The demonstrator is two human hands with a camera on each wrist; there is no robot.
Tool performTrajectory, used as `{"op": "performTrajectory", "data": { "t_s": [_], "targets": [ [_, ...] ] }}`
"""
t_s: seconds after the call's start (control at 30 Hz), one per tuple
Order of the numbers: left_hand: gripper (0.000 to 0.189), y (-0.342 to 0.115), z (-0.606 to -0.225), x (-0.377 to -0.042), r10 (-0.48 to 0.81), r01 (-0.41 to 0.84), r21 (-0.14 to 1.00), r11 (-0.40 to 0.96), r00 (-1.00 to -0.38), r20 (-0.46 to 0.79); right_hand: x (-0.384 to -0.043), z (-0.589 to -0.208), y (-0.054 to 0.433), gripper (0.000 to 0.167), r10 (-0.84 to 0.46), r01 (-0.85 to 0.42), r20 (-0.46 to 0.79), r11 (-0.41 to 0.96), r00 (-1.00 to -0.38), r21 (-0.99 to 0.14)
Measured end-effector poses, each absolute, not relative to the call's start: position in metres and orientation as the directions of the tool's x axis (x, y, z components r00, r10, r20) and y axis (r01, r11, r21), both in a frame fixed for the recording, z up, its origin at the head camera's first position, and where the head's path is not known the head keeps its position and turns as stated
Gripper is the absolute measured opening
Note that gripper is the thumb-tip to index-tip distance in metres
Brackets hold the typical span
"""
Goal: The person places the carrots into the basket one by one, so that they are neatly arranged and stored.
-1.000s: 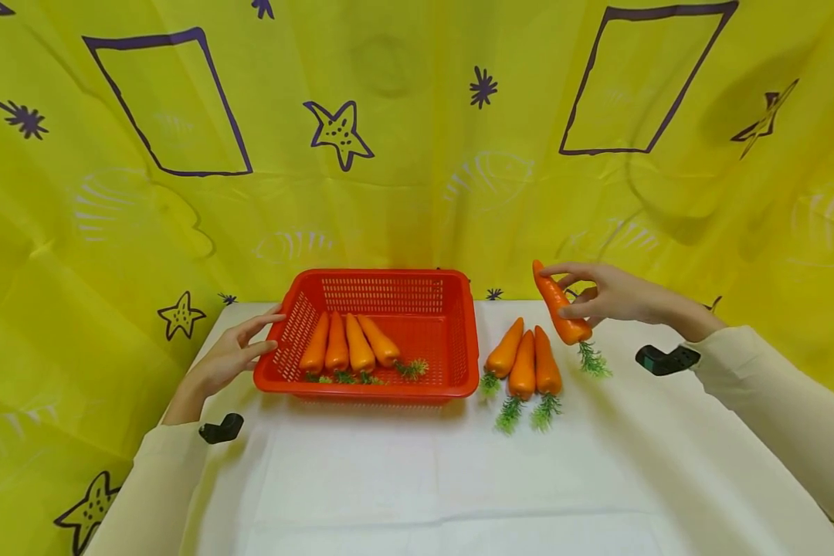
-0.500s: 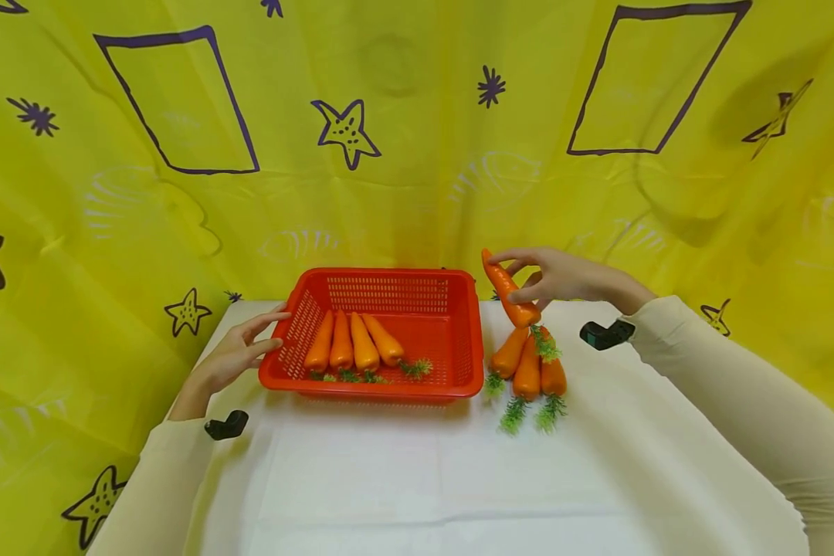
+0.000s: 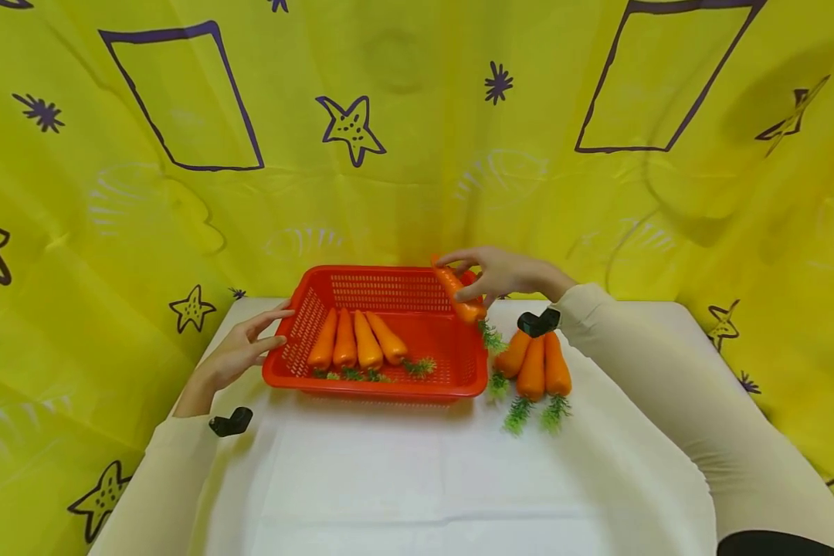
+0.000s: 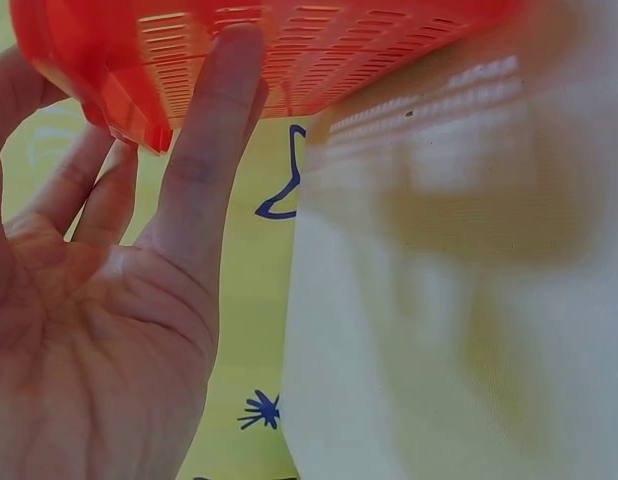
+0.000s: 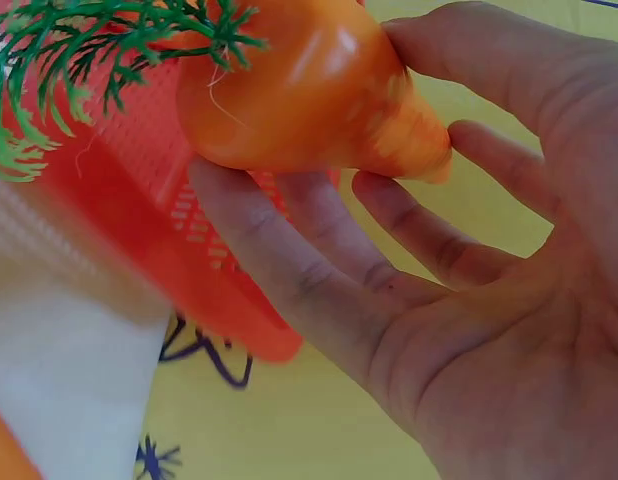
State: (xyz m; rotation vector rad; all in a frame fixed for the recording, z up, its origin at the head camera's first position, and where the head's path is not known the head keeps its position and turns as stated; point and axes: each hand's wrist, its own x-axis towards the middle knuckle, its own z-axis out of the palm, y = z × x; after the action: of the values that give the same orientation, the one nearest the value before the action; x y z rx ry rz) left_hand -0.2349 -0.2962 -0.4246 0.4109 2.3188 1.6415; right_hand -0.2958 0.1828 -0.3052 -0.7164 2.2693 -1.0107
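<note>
A carrot with green leafy tops is pinched between the thumb and fingers of my right hand, over the right rim of a red perforated plastic basket. In the right wrist view the fingers support this orange carrot from both sides, its leaves hanging free. Several carrots lie side by side in the basket's left half. My left hand touches the basket's left end with spread, fairly straight fingers; the left wrist view has a finger against the slotted wall.
Three more carrots lie on the white-covered table just right of the basket, partly under my right wrist. A yellow patterned curtain rises close behind the basket. A dark rounded shape shows at the bottom right.
My right hand has carried the carrot leftward, from beyond the three table carrots to the basket's right rim. The left hand stays at the basket's left end.
</note>
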Motion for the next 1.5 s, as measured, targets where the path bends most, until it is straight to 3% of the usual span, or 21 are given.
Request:
{"op": "performTrajectory", "data": {
  "t_s": [1.03, 1.5],
  "targets": [
    [0.057, -0.299, -0.427, -0.239, 0.397, 0.032, 0.968, 0.248, -0.915, -0.071, -0.330, -0.379, 0.097, 0.068, -0.644, -0.098, -0.456, 0.636, -0.614, -0.766],
    [0.056, -0.300, -0.429, -0.239, 0.405, 0.033, 0.975, 0.218, -0.912, -0.059, -0.341, -0.403, 0.085, 0.067, -0.661, -0.138, -0.457, 0.644, -0.595, -0.752]
  ]
}}
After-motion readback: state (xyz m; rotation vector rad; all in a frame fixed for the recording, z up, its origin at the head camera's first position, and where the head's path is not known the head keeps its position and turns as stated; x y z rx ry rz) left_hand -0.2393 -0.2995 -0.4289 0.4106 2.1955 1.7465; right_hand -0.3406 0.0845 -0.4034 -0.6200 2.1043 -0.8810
